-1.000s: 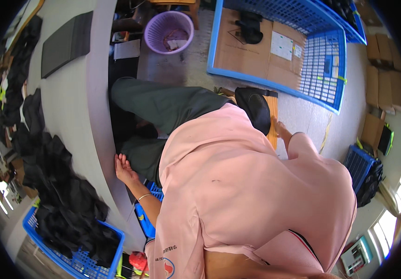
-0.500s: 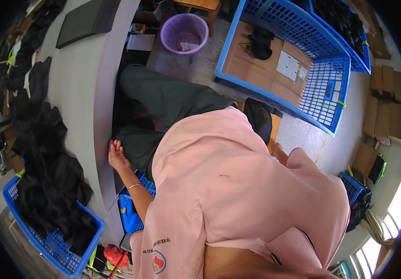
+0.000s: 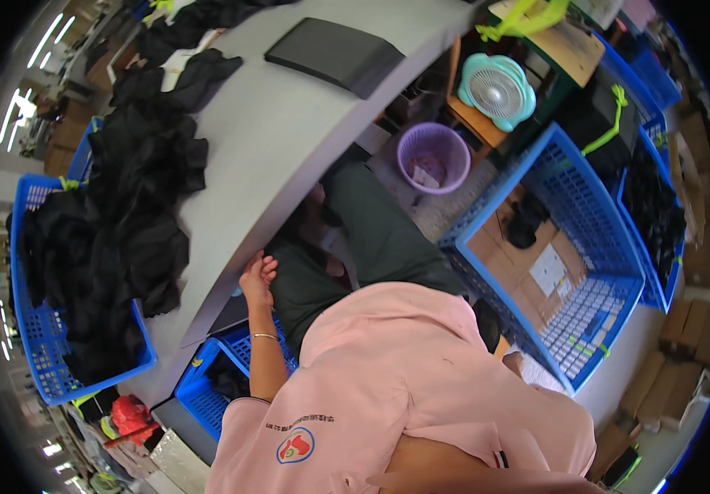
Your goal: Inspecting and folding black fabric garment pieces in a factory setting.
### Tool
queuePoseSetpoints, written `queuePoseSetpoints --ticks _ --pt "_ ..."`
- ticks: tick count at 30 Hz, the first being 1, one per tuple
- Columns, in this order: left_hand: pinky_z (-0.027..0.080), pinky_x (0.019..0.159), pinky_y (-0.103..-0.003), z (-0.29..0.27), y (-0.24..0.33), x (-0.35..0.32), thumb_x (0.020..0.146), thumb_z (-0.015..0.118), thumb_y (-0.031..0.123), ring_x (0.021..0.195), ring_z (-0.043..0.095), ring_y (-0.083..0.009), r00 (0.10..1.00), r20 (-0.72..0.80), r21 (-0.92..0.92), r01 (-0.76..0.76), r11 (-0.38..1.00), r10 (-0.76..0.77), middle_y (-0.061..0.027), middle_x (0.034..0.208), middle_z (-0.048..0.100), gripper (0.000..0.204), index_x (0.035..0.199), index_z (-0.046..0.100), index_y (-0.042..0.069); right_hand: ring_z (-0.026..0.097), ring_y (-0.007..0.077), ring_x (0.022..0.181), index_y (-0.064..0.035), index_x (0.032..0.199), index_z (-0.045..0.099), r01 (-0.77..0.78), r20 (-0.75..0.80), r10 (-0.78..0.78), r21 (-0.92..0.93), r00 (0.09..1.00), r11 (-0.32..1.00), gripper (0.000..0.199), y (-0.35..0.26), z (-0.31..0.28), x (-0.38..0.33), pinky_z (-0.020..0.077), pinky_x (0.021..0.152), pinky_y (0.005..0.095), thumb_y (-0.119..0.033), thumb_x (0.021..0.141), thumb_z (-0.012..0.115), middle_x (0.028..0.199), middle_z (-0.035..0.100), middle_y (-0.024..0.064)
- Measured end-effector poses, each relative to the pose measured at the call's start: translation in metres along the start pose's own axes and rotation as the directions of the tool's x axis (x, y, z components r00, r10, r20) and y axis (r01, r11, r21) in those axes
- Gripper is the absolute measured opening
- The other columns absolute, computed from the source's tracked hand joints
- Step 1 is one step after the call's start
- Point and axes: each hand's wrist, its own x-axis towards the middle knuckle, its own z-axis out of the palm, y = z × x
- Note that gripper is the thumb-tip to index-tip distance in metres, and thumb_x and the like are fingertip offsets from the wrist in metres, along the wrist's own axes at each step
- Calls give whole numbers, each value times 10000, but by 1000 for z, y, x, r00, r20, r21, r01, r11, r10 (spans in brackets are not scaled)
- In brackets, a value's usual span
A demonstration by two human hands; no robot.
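My left hand [image 3: 258, 281] rests by the front edge of the grey table [image 3: 235, 156], palm turned up. Its fingers are loosely curled and a little apart, with nothing in them. A thin bracelet circles that wrist. Of my right hand [image 3: 515, 363] only a bit of skin shows beside my hip, near the large blue crate; the fingers are hidden. Black cloth pieces [image 3: 137, 222] lie heaped on the table, spilling into a blue basket [image 3: 38, 350] at its left end. Farther along the tabletop sits a flat black slab [image 3: 334, 53].
The large blue crate [image 3: 590, 206] on my right holds cardboard and a small black piece. Ahead are a purple basket [image 3: 408, 156] and a turquoise fan [image 3: 497, 92] on a wooden stool. Another blue basket [image 3: 198, 383] stands by my left arm. Cardboard boxes [image 3: 676, 354] line the right.
The view has turned and shifted, so the table, purple basket and crate sit differently and the fan has come into sight. My left hand stays by the table edge, still holding nothing.
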Motion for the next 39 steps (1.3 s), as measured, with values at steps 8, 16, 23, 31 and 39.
queuePoseSetpoints --ticks 8,16,23,31,39 --pt "537 506 -212 10 -5 -9 952 577 115 698 705 -166 999 -28 -88 -30 996 27 -119 913 706 252 1160 630 -17 635 413 869 -31 990 681 917 -409 -834 19 370 398 257 -317 -221 -97 499 741 484 -255 933 567 912 665 220" --pt "531 508 -228 10 -11 -11 967 570 143 684 702 -178 1000 -7 -92 -27 995 27 -125 910 694 286 1190 625 -28 639 315 736 -2 948 665 779 -534 -666 24 -520 -627 111 -596 -255 -371 507 663 336 -105 913 642 858 658 152" --pt "525 510 -230 12 -12 -13 961 562 136 685 704 -187 1000 -24 -133 7 991 -10 -131 909 688 298 1189 629 -44 645 291 794 -27 961 659 749 -497 -747 253 -442 -612 165 -672 -202 -503 507 688 360 -178 895 668 883 650 125" --pt "519 515 -224 18 -8 -17 967 568 135 702 703 -175 1000 -10 -90 6 996 -7 -126 940 692 287 1185 638 -38 616 273 779 -39 911 616 805 -479 -804 284 -351 -520 154 -713 -180 -536 477 681 390 -188 900 652 872 612 122" --pt "554 719 -255 79 66 -54 961 625 135 899 662 -142 962 47 -258 -249 934 269 -104 1114 657 370 1298 552 0 597 110 778 -53 994 608 219 -19 -986 974 -168 -56 157 -611 -200 -472 484 620 282 -202 949 624 934 634 11"
